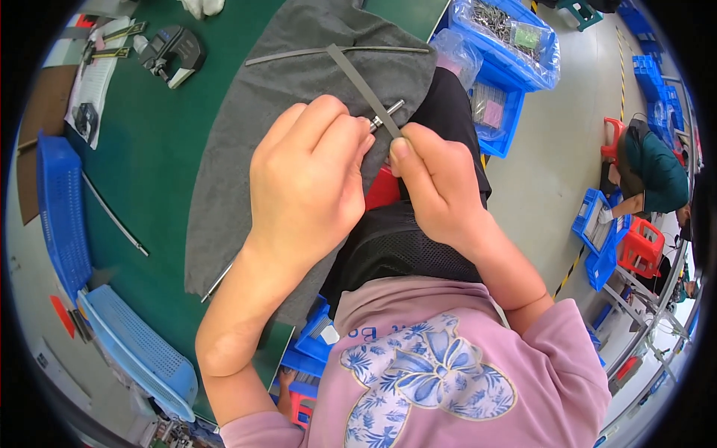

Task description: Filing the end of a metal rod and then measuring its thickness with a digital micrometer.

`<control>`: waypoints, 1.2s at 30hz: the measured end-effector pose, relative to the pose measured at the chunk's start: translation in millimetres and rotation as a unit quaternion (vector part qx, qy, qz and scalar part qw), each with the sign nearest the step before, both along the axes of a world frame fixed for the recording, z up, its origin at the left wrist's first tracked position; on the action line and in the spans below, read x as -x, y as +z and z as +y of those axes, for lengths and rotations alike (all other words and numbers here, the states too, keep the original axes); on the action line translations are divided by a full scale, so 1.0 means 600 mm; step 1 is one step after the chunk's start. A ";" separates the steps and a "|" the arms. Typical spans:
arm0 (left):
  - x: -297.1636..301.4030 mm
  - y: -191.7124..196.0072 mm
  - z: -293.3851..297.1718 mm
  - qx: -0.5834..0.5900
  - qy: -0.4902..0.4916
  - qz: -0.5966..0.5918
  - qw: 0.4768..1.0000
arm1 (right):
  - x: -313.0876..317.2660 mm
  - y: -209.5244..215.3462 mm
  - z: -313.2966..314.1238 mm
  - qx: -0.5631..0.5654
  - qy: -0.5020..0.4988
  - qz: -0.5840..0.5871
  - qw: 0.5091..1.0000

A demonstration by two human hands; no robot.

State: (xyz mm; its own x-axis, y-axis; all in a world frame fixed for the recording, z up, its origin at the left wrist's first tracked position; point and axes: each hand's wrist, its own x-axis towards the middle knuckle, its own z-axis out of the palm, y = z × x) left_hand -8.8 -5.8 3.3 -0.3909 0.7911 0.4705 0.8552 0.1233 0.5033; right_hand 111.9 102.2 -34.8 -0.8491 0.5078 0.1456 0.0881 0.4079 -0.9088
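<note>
My left hand (306, 175) is closed around a slim metal rod (390, 112), whose stepped, shiny end sticks out beyond the fingers. In my right hand (441, 179), a flat grey strip (362, 89) is pinched between thumb and fingers. The strip crosses the rod near its end and appears to touch it. Past my left forearm, a thin metal rod end (216, 280) shows; whether it belongs to the held rod is hidden. Beneath my hands a dark grey cloth (224, 172) covers the table edge and my lap. Another thin grey strip (299, 54) lies across this cloth.
On the green table (142, 194) sit a black micrometer-like gauge (175, 54) and a thin tube (112, 213). Blue baskets (138, 347) line the left edge. Blue bins (515, 112) with metal parts stand at upper right. A person (657, 168) works farther right.
</note>
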 end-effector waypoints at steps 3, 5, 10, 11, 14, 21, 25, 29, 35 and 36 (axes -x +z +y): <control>0.000 -0.001 0.000 -0.004 0.001 0.003 1.000 | -0.005 0.000 0.001 0.015 -0.003 -0.007 1.000; -0.001 -0.002 -0.001 0.000 -0.007 0.017 1.000 | -0.003 -0.004 0.002 0.011 0.000 0.000 1.000; -0.002 0.001 0.002 -0.010 0.002 0.022 1.000 | -0.004 0.001 0.002 0.006 0.002 -0.013 1.000; -0.003 0.001 0.003 -0.014 0.003 0.023 1.000 | -0.009 0.002 0.002 0.007 0.002 -0.015 1.000; 0.000 0.002 0.003 -0.010 0.000 0.024 1.000 | 0.002 0.008 0.004 0.006 0.003 -0.015 1.000; -0.003 -0.003 0.000 0.001 -0.010 0.004 1.000 | -0.012 0.014 -0.001 0.021 -0.004 -0.037 0.999; -0.003 0.002 0.001 -0.001 0.003 0.013 1.000 | -0.006 0.019 -0.002 0.025 -0.005 -0.034 0.999; 0.000 0.002 0.004 -0.010 -0.002 0.021 1.000 | -0.005 0.016 0.002 0.014 -0.002 -0.051 0.999; -0.003 0.002 0.003 -0.011 -0.001 0.002 1.000 | -0.010 0.020 0.000 0.014 -0.002 -0.058 0.998; -0.002 0.001 0.003 -0.011 0.000 0.002 1.000 | -0.013 0.020 -0.001 0.011 -0.004 -0.062 0.998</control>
State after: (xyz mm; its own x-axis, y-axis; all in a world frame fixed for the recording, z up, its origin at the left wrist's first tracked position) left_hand -7.6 -3.9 4.1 -0.3891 0.7807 0.4890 0.8571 0.1123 0.5028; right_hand 120.0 101.4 -22.6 -0.8558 0.5165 0.0283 0.2041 0.3874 -0.8990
